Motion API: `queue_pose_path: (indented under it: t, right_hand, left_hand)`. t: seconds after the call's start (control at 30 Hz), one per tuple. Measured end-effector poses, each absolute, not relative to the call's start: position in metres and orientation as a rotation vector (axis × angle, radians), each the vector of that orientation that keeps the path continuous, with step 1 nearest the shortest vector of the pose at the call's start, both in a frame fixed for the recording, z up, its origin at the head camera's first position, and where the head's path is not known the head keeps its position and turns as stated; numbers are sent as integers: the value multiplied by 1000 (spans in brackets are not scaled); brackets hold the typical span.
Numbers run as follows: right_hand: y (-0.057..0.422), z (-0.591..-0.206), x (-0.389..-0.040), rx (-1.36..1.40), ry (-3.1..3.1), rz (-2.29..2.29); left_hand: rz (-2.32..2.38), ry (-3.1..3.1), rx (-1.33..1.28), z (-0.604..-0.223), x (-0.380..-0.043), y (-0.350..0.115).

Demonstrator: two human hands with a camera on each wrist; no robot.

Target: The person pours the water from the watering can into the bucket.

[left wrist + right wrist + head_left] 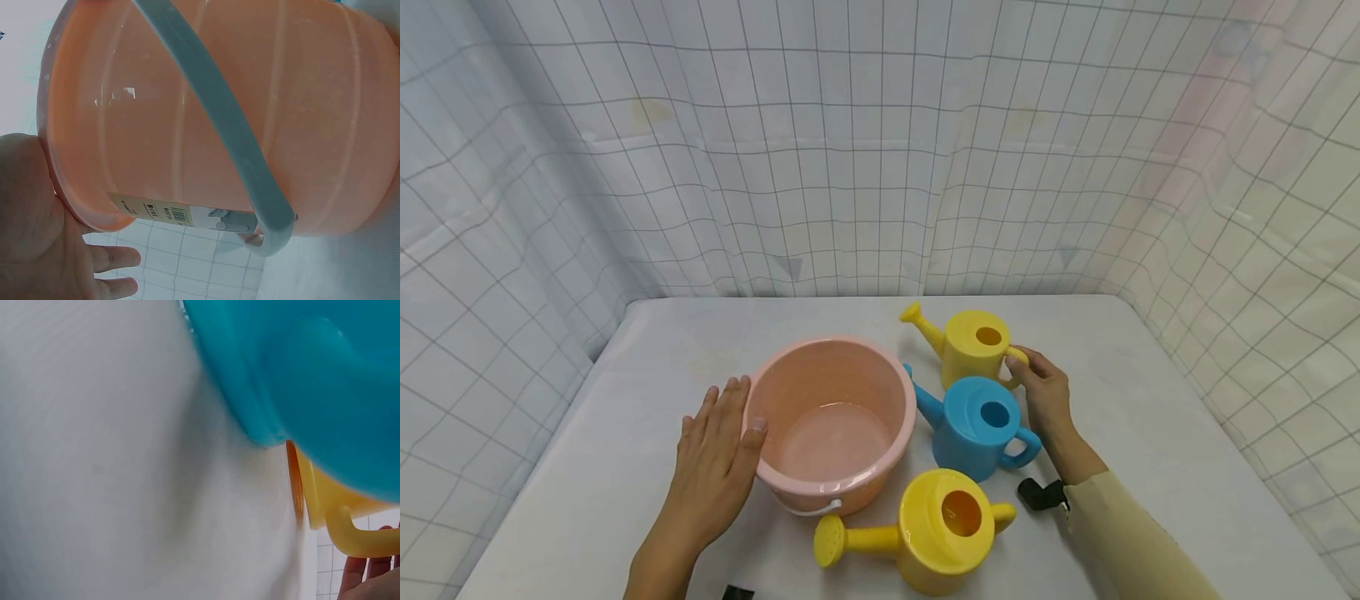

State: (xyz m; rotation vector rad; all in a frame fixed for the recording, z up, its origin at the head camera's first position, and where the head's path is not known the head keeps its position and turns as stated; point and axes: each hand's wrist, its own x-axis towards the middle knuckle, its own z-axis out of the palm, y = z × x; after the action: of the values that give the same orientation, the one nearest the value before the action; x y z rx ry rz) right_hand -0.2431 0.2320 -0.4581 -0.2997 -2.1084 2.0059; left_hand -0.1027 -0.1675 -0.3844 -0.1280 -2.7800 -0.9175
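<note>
A pink bucket (pixel 831 375) stands left of the table's middle, its pale handle (pixel 215 115) hanging down its side. Against its left rim rests my left hand (pixel 718 467), fingers straight and thumb over the edge. My right hand (pixel 1047 392) holds the handle of the far yellow watering can (pixel 958 342), whose spout points to the back left. In the right wrist view, fingertips show behind that handle. Between this can and the near yellow watering can (pixel 917 517) stands a blue watering can (pixel 973 446), close beside my right wrist, its spout at the bucket's rim.
All of this is on a white-covered table (pixel 1157 417). A grid-patterned curtain (pixel 865 167) hangs behind it and along both sides. The near yellow can's sprinkler head sits just in front of the bucket. A black wrist device (pixel 1040 494) shows below my right wrist.
</note>
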Motion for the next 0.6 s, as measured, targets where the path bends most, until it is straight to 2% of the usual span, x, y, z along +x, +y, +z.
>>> queue_pose_path:
  t: [0.6]
  right_hand:
    - [233, -461, -241, -362, -2229, 1922]
  left_hand:
    - [-922, -2768, -128, -385, -103, -167]
